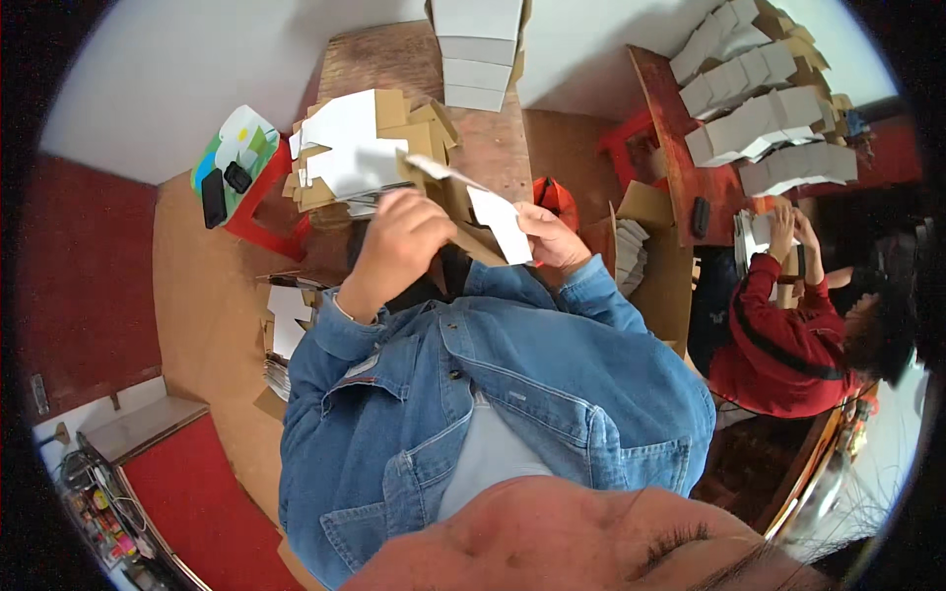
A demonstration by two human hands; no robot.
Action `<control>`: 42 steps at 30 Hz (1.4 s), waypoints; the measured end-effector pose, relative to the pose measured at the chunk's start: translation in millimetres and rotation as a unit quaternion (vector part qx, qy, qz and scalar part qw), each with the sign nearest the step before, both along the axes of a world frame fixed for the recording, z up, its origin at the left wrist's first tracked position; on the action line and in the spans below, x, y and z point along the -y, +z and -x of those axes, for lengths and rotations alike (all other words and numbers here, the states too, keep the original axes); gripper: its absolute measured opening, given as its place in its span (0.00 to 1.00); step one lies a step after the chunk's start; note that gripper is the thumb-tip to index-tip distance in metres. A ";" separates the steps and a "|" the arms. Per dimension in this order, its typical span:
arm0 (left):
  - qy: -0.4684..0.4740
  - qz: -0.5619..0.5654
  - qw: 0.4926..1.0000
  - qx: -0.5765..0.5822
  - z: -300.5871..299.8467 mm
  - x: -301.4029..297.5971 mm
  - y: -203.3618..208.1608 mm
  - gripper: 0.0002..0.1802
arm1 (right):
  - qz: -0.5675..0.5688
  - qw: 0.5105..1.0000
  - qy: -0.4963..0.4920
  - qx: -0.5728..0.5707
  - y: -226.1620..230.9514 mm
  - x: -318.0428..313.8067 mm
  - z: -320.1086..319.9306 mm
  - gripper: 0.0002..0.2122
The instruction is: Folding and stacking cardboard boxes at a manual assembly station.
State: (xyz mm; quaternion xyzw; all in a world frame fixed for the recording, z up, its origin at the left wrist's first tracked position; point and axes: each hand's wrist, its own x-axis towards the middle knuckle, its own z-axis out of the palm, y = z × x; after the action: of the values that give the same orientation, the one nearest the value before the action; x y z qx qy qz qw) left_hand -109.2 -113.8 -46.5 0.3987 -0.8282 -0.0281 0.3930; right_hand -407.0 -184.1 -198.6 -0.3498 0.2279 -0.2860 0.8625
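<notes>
In front of my chest I hold a partly folded cardboard box point(500, 223), white on one face and brown on the other. My right hand point(554, 237) grips its white panel at the right end, thumb on top. At the left, my left hand point(402, 241) is closed, its curled fingers at the brown flaps; the fingertips are partly hidden. Just beyond my left hand, a pile of flat box blanks point(345, 148), white and brown, lies on the wooden table point(379, 61).
White boxes point(478, 47) stand stacked at the table's far end. A red stool point(266, 222) at the left carries a black phone point(213, 199). An open carton point(658, 281) stands right. A co-worker in red point(788, 340) handles white card near a red table point(702, 182) bearing rows of boxes.
</notes>
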 end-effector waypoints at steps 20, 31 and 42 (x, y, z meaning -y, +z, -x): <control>-0.154 -0.007 0.977 0.148 65.8 2.8 -17.3 0.04 | 0.510 0.619 -0.120 -0.585 120.2 -10.9 16.3 0.14; -0.180 -0.027 0.958 0.220 80.6 1.7 -12.2 0.08 | 0.411 0.678 -0.075 -0.605 108.8 -38.7 6.1 0.23; 0.096 -0.273 0.957 -0.025 76.1 5.5 -36.6 0.16 | 0.383 0.765 -0.294 -0.426 66.5 -16.0 17.6 0.14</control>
State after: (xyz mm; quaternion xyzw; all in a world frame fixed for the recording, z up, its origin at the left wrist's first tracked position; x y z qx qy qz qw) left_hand -185.3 -119.2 -83.1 0.5674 -0.7366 -0.2254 0.2910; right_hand -424.6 -168.1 -132.1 -0.6526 0.5355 -0.4107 0.3446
